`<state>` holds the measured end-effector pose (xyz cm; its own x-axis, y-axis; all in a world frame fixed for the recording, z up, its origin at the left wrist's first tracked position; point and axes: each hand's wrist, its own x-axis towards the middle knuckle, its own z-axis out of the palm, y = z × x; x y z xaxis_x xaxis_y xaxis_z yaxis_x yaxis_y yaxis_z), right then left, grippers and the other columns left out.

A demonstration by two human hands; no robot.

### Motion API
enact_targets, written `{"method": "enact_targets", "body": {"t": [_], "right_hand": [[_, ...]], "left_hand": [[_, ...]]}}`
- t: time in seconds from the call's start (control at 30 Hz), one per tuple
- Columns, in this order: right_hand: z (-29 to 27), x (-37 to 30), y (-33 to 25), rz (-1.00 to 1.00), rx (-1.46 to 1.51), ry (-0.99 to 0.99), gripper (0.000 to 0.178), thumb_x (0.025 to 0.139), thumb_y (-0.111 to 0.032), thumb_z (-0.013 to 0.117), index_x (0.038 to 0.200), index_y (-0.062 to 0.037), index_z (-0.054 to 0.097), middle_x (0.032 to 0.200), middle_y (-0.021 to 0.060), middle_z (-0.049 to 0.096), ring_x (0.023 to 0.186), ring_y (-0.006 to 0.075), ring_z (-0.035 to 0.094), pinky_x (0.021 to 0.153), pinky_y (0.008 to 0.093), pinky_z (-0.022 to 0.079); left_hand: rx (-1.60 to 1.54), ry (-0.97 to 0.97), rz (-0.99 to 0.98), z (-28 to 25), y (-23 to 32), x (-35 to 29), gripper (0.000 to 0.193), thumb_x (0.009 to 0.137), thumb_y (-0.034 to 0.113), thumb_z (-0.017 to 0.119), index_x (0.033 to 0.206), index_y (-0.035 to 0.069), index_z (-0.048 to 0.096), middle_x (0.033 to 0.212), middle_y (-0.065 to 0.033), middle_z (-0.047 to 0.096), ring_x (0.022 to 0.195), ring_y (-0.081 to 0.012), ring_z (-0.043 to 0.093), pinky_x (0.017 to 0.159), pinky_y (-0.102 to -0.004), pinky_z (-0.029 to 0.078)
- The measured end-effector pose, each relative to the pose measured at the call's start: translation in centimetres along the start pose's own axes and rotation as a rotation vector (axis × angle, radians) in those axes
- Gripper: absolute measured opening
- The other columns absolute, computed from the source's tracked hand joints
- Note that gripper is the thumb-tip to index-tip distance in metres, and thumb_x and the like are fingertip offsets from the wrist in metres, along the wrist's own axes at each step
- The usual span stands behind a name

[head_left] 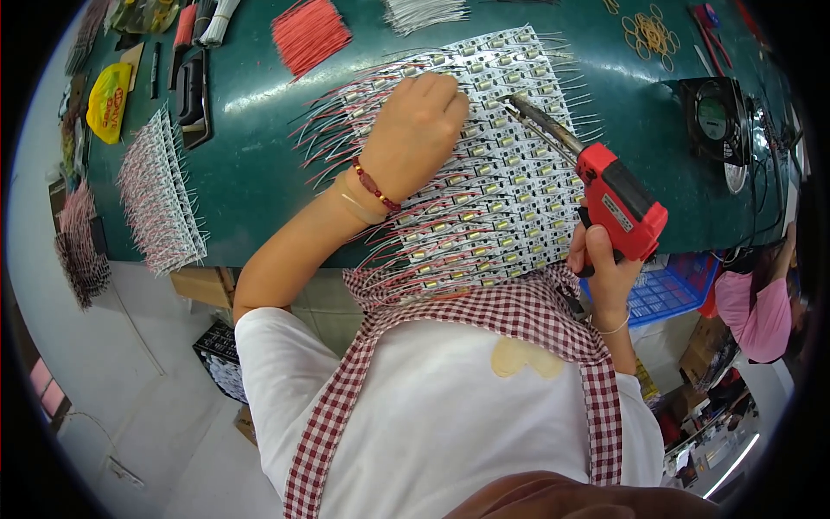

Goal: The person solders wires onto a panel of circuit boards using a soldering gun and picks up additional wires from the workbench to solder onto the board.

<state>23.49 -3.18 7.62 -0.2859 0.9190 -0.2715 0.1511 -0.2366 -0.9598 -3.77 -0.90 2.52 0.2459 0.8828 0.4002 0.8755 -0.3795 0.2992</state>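
A white panel of small circuit boards with yellowish LEDs (519,186) lies on the green table in front of me. Red and white wires stick out from its left side, and thinner wire ends show along its right. My left hand (415,130) rests over the panel's upper left part, fingers curled in and closed; whatever they pinch is hidden beneath them. My right hand (608,264) is wrapped round the grip of a red and black soldering gun (624,199). The gun's metal tip points up and left, at or just above the panel, to the right of my left hand.
Bundles of red wires (309,36) and white wires (424,12) lie at the back. Rubber bands (650,36) and a black fan (716,121) are on the right. More wired panels (160,195) lie left. A blue basket (670,290) and a person's pink sleeve (756,316) appear lower right.
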Motion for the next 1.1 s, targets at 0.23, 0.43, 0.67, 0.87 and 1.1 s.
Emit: {"method": "enact_targets", "body": {"t": [0.23,0.43,0.67,0.87,1.1], "right_hand": [[-0.9,-0.7,0.3,-0.033,0.045,-0.005,0.040,0.091,-0.021,0.058,0.116,0.0082,0.048,0.061,0.0080,0.053,0.044,0.0110,0.046,0.042,0.0235,0.039],[-0.5,-1.4,0.2,0.073,0.131,0.041,0.018,0.089,-0.009,0.060,0.075,0.0010,0.057,0.060,0.0048,0.055,0.048,0.0106,0.051,0.045,0.0239,0.041],[-0.3,-1.5,1.2,0.117,0.084,0.049,0.008,0.086,-0.004,0.063,0.086,0.0012,0.057,0.064,0.0027,0.057,0.049,0.0087,0.052,0.045,0.0226,0.042],[-0.4,-1.3,1.5,0.115,0.071,0.028,0.013,0.085,-0.006,0.065,0.091,0.0007,0.057,0.065,0.0028,0.057,0.049,0.0083,0.053,0.045,0.0228,0.043],[-0.6,-1.4,1.9,0.111,-0.046,-0.014,0.020,0.084,-0.008,0.067,0.098,0.0009,0.055,0.068,0.0025,0.058,0.050,0.0079,0.053,0.045,0.0222,0.043]], "left_hand": [[-0.130,0.156,-0.142,-0.3,1.4,-0.4,0.016,0.070,-0.002,0.067,0.084,0.005,0.063,0.075,-0.0077,0.049,0.069,-0.0253,0.052,0.062,-0.0347,0.044],[-0.110,0.072,-0.071,1.6,1.5,-1.5,0.014,0.070,0.000,0.068,0.083,0.005,0.063,0.072,-0.0074,0.045,0.067,-0.0243,0.050,0.058,-0.0354,0.042],[-0.191,0.056,-0.057,1.5,1.3,-1.1,0.015,0.071,0.001,0.069,0.085,0.004,0.063,0.071,-0.0084,0.045,0.066,-0.0249,0.050,0.058,-0.0358,0.043],[-0.266,0.074,-0.078,1.5,1.0,-1.0,0.015,0.072,0.000,0.068,0.085,0.003,0.063,0.072,-0.0092,0.046,0.068,-0.0259,0.051,0.059,-0.0359,0.044],[-0.267,0.042,-0.065,1.4,1.0,-0.6,0.013,0.072,0.000,0.067,0.084,0.002,0.064,0.073,-0.0097,0.047,0.068,-0.0272,0.052,0.060,-0.0368,0.044]]}}
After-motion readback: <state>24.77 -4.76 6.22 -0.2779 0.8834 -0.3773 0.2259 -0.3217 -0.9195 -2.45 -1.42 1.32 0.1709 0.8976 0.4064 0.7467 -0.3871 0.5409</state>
